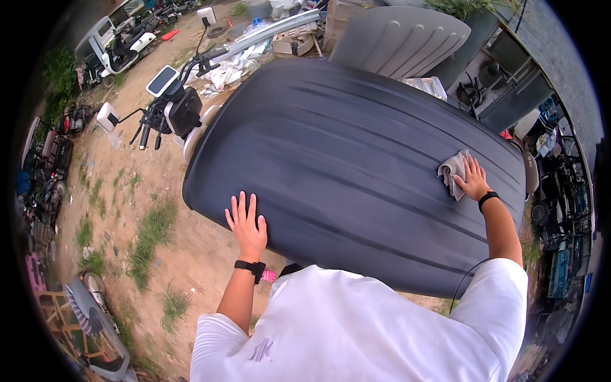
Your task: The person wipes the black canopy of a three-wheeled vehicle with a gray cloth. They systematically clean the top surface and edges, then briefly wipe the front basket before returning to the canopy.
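Note:
A large dark grey ribbed roof panel (331, 159) spreads across the middle in front of me. My left hand (247, 224) lies flat near its close left edge, fingers spread and pointing away, with nothing in it. At the right part of the panel, my right hand (473, 180) presses a crumpled grey-brown cloth (452, 173) against the surface. The cloth bunches out to the left of the fingers, and part of it is hidden beneath the palm. Smudgy streaks show on the panel.
Handlebars with a screen (163, 81) and mirrors stand beyond the panel's left end. A grey ribbed sheet (400, 41) rises behind it. Parked scooters (118, 51) and scrap line the sandy, grass-tufted ground (153, 235). Stacked parts (563, 210) stand at the right.

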A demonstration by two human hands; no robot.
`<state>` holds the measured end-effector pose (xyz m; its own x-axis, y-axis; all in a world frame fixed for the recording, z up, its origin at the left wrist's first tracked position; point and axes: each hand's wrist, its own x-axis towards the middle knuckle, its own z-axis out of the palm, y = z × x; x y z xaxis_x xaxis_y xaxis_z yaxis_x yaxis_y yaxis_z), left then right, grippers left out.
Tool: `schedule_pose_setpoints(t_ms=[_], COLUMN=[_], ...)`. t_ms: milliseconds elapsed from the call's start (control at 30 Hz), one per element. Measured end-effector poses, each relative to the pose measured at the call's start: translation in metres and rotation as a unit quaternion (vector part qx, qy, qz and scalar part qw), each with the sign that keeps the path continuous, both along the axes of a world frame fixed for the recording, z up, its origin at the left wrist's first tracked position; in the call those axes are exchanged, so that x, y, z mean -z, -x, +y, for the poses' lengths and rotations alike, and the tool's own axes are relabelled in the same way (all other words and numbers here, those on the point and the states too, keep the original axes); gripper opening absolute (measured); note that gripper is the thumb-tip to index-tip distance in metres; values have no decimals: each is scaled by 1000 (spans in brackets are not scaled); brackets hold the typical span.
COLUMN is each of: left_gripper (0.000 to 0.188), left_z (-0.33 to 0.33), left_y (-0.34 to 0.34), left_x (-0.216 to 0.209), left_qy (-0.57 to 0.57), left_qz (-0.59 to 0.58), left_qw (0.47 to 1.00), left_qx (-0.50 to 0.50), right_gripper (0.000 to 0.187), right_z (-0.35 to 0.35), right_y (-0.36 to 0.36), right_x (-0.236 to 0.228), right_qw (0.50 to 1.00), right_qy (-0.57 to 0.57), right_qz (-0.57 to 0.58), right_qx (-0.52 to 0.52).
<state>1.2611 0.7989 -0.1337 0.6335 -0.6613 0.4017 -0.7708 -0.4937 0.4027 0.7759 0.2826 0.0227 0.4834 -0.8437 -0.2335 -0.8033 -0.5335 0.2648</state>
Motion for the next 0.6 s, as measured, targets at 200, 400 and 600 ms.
schedule_pose_setpoints(t_ms=[200, 400, 600], left_gripper=[59, 57, 55], left_z=[3, -3, -7], left_y=[6, 9, 14], left_x=[4, 16, 28], left_qy=[-16, -21, -9], left_qz=[-12, -3, -4], left_qw=[999, 998, 996], left_qx=[-33, -56, -92], right_gripper=[108, 116, 126], right_z=[62, 108, 113], right_y=[160, 183, 105], right_x=[-9, 6, 9], right_qw=[999, 997, 990], right_qy=[-3, 12, 13], right_qz=[7, -39, -80], right_qx=[-31, -72, -117])
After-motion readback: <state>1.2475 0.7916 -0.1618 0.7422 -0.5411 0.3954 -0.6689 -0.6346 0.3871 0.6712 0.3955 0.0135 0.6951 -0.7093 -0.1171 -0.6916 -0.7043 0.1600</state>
